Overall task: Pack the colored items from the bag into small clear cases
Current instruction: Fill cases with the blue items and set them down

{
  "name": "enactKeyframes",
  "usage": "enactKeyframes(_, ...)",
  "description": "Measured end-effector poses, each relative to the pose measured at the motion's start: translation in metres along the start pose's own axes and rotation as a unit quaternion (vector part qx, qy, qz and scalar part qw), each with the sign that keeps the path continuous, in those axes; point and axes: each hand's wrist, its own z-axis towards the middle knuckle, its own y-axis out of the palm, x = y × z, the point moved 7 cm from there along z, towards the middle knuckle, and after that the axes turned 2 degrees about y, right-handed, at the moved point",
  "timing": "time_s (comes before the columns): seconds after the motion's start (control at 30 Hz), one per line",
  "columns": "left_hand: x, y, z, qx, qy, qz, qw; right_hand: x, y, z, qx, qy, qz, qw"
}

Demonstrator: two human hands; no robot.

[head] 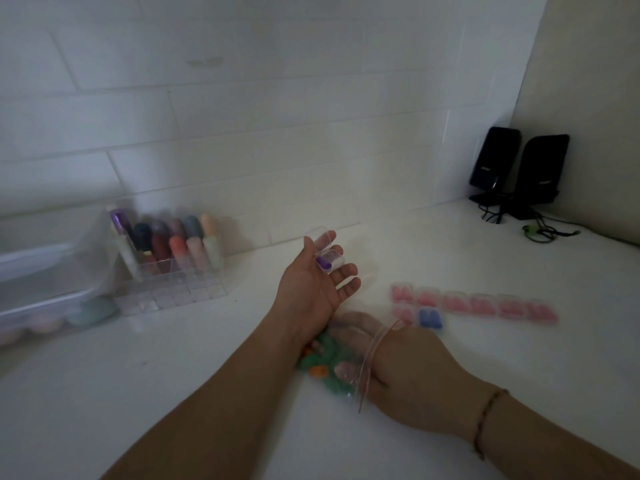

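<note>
My left hand (311, 289) is held palm up above the counter, its thumb and fingers around a small clear case (329, 261). The case's lid stands open and a purple item (323, 261) lies inside. Below it, my right hand (408, 372) reaches into a clear zip bag (358, 379) lying on the counter. Green and orange items (323, 358) show through the plastic. The right fingertips are hidden under my left wrist. To the right, a blurred row of small cases with pink items (474, 304) lies on the counter, one with blue items (429, 318) in front.
A clear organizer (173, 271) with coloured tubes stands by the tiled wall at left, next to a clear storage box (41, 289). Two black speakers (519, 168) and their cables (540, 233) fill the back right corner. The white counter (173, 393) runs to the wall.
</note>
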Motion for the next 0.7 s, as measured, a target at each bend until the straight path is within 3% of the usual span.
enactKeyframes(0.23, 0.000, 0.000, 0.000, -0.004, -0.003, -0.005, 1.000, 0.000, -0.004, -0.001, -0.012, -0.017, 0.063, 0.998)
enactKeyframes(0.37, 0.003, -0.003, 0.000, -0.002, -0.003, 0.002, 1.000, 0.007, -0.020, -0.017, 0.038, -0.018, 0.053, 0.998)
enactKeyframes(0.43, 0.004, -0.003, 0.000, -0.004, 0.001, 0.008, 1.000, 0.011, -0.037, -0.025, 0.088, -0.005, 0.115, 0.989)
enactKeyframes(0.57, 0.008, 0.006, -0.004, -0.040, 0.006, 0.031, 0.999, 0.036, -0.066, -0.029, 0.181, 0.084, 0.317, 0.927)
enactKeyframes(0.7, 0.002, 0.037, -0.024, -0.137, -0.004, 0.050, 0.989, 0.057, -0.074, -0.032, 0.232, 0.129, 0.457, 0.849)
